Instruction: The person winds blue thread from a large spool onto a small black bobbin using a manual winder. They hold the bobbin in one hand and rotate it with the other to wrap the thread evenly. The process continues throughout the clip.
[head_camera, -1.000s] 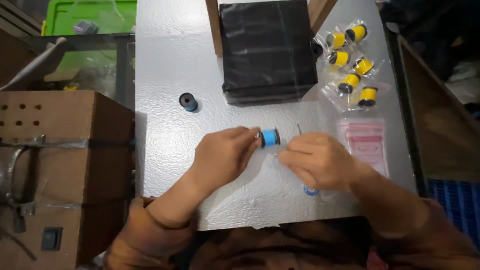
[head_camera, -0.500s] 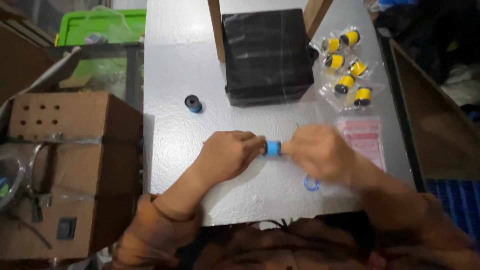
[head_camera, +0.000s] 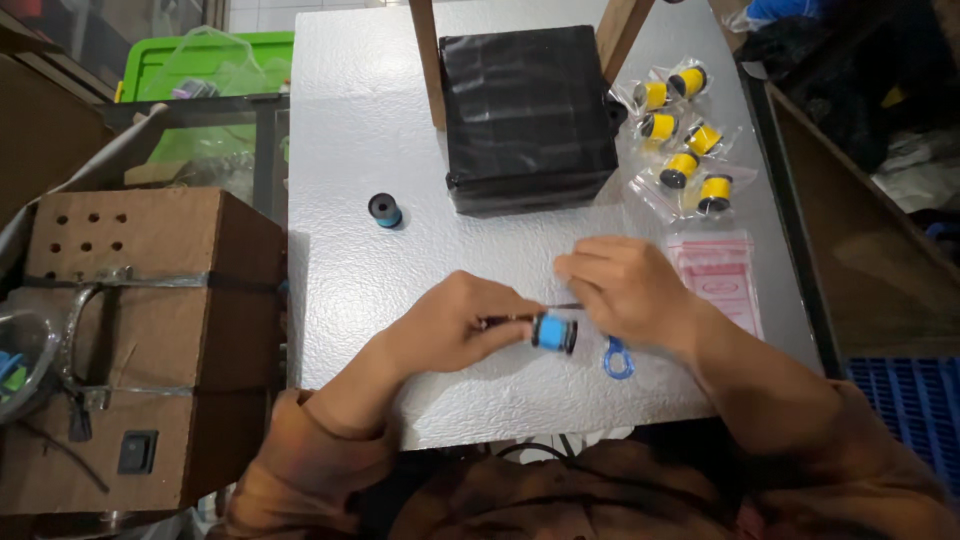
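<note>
My left hand (head_camera: 455, 325) grips a small blue spool with black ends (head_camera: 553, 332) low over the grey table (head_camera: 340, 150), near its front edge. My right hand (head_camera: 625, 285) hovers just right of the spool, fingers pinched near its end as if on a thin thread; I cannot see the thread itself. A small blue loop (head_camera: 618, 360) lies on the table beneath my right wrist. A second blue-and-black spool (head_camera: 385, 210) stands alone further back on the left.
A black wrapped box (head_camera: 528, 115) sits at the back between two wooden legs. Several yellow spools in clear bags (head_camera: 680, 135) lie to its right, above a stack of clear pink-printed bags (head_camera: 722, 280). A brown box with holes (head_camera: 140, 330) stands left of the table.
Both hands have stayed together at the front of the table; the blue spool sits slightly lower between them, and my right hand has lifted a little away from it.
</note>
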